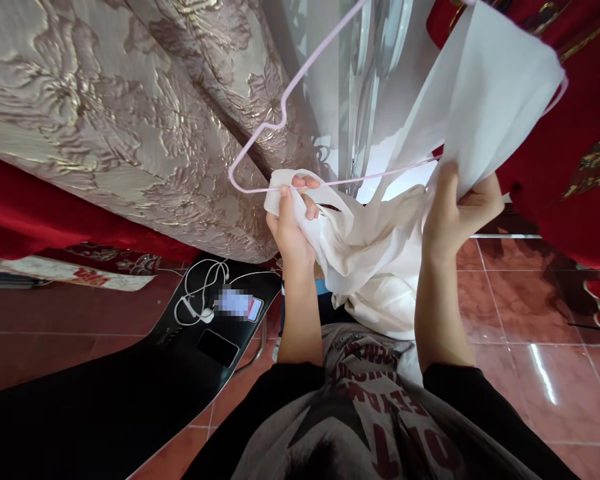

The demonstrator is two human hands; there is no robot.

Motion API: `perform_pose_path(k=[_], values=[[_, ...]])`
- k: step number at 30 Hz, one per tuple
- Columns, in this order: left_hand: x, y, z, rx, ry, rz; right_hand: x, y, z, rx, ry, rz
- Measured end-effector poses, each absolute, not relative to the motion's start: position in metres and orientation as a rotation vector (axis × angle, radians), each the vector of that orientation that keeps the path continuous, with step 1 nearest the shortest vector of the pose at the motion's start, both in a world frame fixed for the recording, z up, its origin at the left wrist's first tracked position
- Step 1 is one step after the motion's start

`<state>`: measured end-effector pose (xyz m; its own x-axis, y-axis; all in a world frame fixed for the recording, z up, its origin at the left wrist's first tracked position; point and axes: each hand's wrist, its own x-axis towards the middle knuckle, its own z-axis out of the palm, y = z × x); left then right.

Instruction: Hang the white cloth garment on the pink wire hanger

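Observation:
A pink clothes hanger (pixel 307 63) hangs in front of me, its lower bar running across between my hands. White sheer cloth (pixel 495 87), perhaps a garment, drapes over the hanger's right end and sags in folds down to my lap. My left hand (pixel 295 213) is closed on a gathered part of the cloth at the left end of the bar, some fingers reaching past the bar. My right hand (pixel 457 207) pinches the cloth near the bar's right part, thumb up front. The hanger's hook lies out of view at the top.
Shiny beige patterned cloth (pixel 130 113) hangs close on the left. Red embroidered cloth (pixel 575 153) hangs on the right. A black chair (pixel 130 373) at lower left holds a phone (pixel 219 347), a second device with a lit screen (pixel 240 304) and white cables (pixel 200 287). Reddish tiles (pixel 520 300) cover the floor.

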<state>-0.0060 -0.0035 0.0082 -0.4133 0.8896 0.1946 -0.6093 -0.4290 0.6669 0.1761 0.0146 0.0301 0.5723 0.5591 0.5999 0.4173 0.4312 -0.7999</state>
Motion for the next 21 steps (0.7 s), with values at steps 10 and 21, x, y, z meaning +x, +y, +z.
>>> perform_pose_path(k=[10,21], values=[[-0.006,-0.001,0.012,0.665,0.731,1.982,0.188,0.002,0.095,-1.621,-1.624,0.509],[-0.008,-0.001,0.018,0.606,0.8,1.927,0.253,0.084,0.135,-1.165,-1.347,0.38]])
